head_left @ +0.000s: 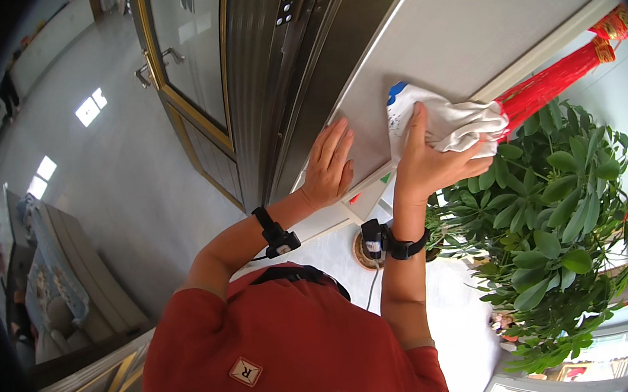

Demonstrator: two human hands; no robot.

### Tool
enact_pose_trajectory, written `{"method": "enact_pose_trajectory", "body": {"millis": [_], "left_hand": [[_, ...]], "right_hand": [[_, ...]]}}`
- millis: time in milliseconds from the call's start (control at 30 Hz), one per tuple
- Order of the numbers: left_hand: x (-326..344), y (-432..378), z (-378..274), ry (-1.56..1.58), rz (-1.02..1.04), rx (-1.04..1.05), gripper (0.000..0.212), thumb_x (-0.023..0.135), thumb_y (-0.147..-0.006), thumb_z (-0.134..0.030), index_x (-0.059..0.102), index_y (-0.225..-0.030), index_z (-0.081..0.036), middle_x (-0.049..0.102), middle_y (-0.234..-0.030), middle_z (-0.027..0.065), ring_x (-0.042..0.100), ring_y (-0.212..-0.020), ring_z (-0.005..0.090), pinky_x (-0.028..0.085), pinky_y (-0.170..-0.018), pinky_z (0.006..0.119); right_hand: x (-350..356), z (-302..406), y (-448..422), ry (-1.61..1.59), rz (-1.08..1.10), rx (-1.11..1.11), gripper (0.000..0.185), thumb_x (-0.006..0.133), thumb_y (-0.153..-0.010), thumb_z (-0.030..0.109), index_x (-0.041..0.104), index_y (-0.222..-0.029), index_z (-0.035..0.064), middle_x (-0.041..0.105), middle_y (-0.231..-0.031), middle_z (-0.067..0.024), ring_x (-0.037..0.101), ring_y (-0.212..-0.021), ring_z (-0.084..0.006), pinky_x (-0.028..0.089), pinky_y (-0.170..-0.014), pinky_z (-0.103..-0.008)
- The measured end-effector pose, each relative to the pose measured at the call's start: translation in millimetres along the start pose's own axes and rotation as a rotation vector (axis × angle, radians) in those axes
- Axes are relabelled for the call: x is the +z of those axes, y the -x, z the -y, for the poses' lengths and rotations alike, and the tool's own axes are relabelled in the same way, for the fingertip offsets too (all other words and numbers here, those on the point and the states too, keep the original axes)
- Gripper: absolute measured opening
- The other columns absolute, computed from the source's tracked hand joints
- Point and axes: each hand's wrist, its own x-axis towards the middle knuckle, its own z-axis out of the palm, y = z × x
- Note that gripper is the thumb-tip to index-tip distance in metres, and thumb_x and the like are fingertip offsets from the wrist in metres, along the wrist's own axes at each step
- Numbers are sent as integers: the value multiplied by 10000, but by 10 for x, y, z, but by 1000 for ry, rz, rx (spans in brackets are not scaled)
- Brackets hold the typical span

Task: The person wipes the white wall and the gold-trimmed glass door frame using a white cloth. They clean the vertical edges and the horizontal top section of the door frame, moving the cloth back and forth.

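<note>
My right hand presses a crumpled white cloth with a blue printed corner onto a pale, flat surface. The thumb lies over the cloth and the fingers curl around its right part. At the near left edge of the same surface rests my left hand, palm down and fingers extended, holding nothing. A red tassel hangs beside the cloth, touching or overlapping it at the right. Both wrists wear black straps with small devices.
A leafy green potted plant fills the right side. To the left stands an open glazed door with a dark and gold frame and a lever handle. A sofa with a blue cover is at lower left. Part of a person shows at the far left.
</note>
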Motion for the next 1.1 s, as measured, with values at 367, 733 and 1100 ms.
{"method": "enact_pose_trajectory", "body": {"millis": [367,733,1100], "left_hand": [[-36,39,-211,57,23,-65,557,549,-837,-18,481,-1380,83,396,-1498,259,420,-1354,424,342,-1142,498],[-119,94,-169,36,32,-129,564,541,-838,-18,481,-1392,69,408,-1493,236,437,-1338,410,361,-1131,473],[-142,122,-133,7,35,-138,548,534,-853,-34,486,-1389,66,425,-1479,237,442,-1337,403,368,-1126,472]], "right_hand": [[70,10,141,74,18,2,1090,868,-687,537,356,-1431,-73,395,-1405,-319,332,-1250,-511,320,-981,-646],[76,-33,209,1,70,59,1010,878,-706,430,359,-1392,-100,354,-1382,-361,322,-1235,-516,325,-966,-658],[55,4,201,-42,95,110,1000,879,-718,379,348,-1401,-121,358,-1373,-330,310,-1254,-487,323,-1004,-637]]}}
